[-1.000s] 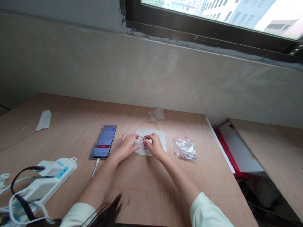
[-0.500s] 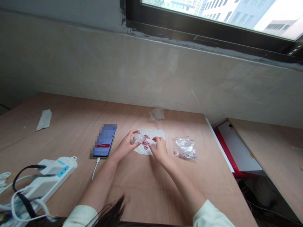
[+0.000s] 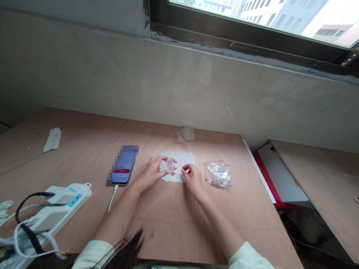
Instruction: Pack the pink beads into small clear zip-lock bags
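A white sheet of paper (image 3: 179,155) lies on the table with a small cluster of pink beads (image 3: 174,168) on it. At its left side my left hand (image 3: 153,168) curves its thumb and fingers around a small clear plastic bag (image 3: 169,164) with a curved pink edge, close against the beads. My right hand (image 3: 193,175) is over the paper's right part, thumb and forefinger pinched together. Whatever may be between those fingertips is too small to make out. Right of that hand lies a clear zip bag (image 3: 218,175) with pink beads along its bottom.
A phone (image 3: 123,164) on a white charging cable (image 3: 113,198) lies left of my left forearm. A power strip (image 3: 56,220) with several cords takes up the near left. Crumpled clear plastic (image 3: 186,134) lies behind the paper, and a white scrap (image 3: 52,140) at far left.
My right hand has drawn slightly right, away from the beads, and its fingertips have come together. My left hand has shifted slightly, with the clear bag still at its fingers.
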The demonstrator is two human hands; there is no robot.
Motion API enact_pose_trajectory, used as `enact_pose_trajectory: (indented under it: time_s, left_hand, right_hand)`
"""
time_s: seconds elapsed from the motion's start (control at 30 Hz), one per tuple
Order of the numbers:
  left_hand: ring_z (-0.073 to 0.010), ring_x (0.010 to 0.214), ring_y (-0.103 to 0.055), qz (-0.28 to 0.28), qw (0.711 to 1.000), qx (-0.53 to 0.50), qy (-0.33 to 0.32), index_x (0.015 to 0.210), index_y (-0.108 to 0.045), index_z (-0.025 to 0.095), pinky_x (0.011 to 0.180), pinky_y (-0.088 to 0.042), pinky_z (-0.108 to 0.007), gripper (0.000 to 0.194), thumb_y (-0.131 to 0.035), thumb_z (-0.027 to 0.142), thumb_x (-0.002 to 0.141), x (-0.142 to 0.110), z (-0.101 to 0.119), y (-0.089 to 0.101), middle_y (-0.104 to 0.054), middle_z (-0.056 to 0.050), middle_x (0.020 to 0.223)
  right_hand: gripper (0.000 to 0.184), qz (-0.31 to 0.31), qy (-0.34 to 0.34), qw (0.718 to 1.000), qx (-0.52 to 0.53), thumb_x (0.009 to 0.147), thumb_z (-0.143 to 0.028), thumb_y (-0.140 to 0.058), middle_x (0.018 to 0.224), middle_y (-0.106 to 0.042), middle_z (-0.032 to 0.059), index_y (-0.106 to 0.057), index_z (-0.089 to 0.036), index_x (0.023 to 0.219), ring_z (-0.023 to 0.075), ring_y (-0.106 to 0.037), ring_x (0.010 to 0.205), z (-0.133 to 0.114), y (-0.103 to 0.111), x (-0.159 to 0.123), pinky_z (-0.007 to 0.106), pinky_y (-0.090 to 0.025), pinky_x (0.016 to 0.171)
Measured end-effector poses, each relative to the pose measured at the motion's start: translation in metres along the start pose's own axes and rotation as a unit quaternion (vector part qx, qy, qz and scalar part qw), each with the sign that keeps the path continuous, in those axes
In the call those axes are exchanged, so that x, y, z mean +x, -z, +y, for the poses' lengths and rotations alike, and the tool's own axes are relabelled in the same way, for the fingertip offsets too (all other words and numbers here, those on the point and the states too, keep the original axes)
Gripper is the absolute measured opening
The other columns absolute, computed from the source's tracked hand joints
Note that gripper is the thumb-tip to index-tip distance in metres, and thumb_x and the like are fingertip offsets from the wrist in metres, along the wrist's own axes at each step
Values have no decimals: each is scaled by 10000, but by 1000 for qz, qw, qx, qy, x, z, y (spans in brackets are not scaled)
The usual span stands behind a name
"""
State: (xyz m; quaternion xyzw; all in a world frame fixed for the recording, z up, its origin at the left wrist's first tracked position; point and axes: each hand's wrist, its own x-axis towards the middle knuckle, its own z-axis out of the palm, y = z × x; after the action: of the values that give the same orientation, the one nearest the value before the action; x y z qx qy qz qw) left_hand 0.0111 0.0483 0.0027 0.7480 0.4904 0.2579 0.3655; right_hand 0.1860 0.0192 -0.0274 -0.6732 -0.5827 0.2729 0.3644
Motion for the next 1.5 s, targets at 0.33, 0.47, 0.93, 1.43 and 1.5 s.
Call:
enact_pose_trajectory:
  time_s: [0.33,0.47,0.93,1.43,1.5]
  left_hand:
    - [-219,1023,-452,12,1000,9,17,956,-492,173,879,-321,-359,308,-554,285,676,3,9,-10,-536,-83,1039]
    - [-210,1105,-393,35,996,-69,42,1051,-446,194,922,-302,-348,434,-587,298,654,-1,2,-6,-470,-82,1151]
    - [-150,705,-617,99,802,-558,188,842,-551,109,684,-488,-294,117,-494,173,761,-8,-41,-11,-655,-70,777]
    - [-159,694,-621,95,791,-562,223,832,-553,98,669,-503,-322,127,-442,114,772,2,-48,-1,-650,-74,736]
    - [-158,693,-622,96,793,-558,225,828,-553,99,676,-504,-326,127,-440,108,772,2,-49,-1,-651,-72,736]
  right_hand:
    - [193,-27,5,999,29,686,-357,-546,961,-513,88,-625,-192,747,225,-416,966,-44,-10,0,360,-356,796]
    - [161,-60,6,992,112,701,-297,-525,847,-566,73,-623,-170,705,187,-503,833,-38,-8,3,312,-414,694]
    - [203,-3,-53,986,157,738,-278,-439,838,-610,69,-594,-155,784,175,-518,811,-22,-17,38,301,-409,687]
    - [93,-119,64,974,-182,696,-132,-517,770,-544,51,-596,-179,707,173,-442,773,-3,-31,54,265,-328,671]
    - [86,-125,61,975,-175,697,-127,-518,781,-545,52,-586,-175,720,171,-438,777,0,-29,53,259,-328,666]
